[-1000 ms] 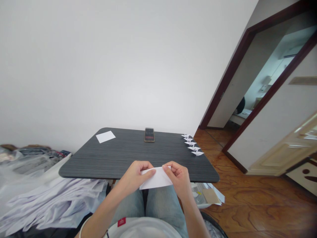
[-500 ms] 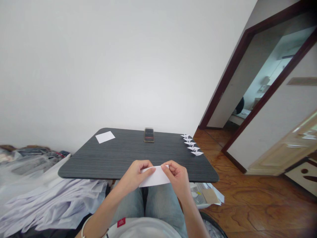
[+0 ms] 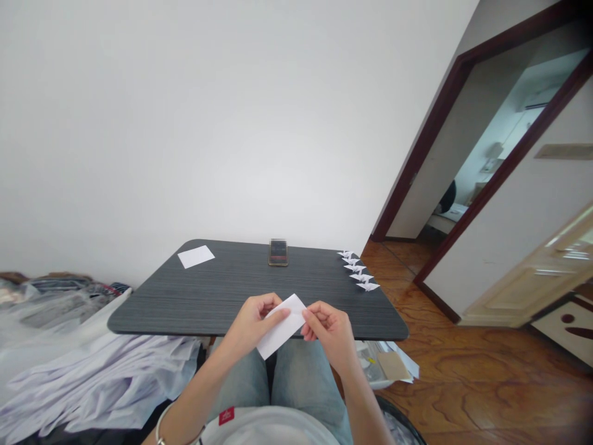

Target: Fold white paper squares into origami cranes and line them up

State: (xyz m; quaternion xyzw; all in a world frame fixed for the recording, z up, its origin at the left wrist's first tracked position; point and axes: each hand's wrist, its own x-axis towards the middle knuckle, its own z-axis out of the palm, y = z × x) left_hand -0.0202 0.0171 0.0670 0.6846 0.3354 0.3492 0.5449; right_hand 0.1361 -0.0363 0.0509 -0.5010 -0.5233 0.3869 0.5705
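Observation:
Both hands hold a folded white paper (image 3: 280,329) over my lap, just at the near edge of the dark table (image 3: 208,290). My left hand (image 3: 252,321) pinches the paper's upper left side with thumb and fingers closed on it. My right hand (image 3: 327,329) grips its right edge, fingers curled. The paper is tilted, its right end raised and its left corner hanging low.
On the table lie a white sheet (image 3: 196,256) at the far left, a phone (image 3: 278,253) at the far middle, and several small folded paper figures (image 3: 359,271) along the right edge. Crumpled white papers (image 3: 92,383) pile at my left. An open doorway (image 3: 486,167) is at the right.
The paper, held level before, has been turned so it now slants up to the right. My right hand has shifted down along its right edge. The left hand stays in place.

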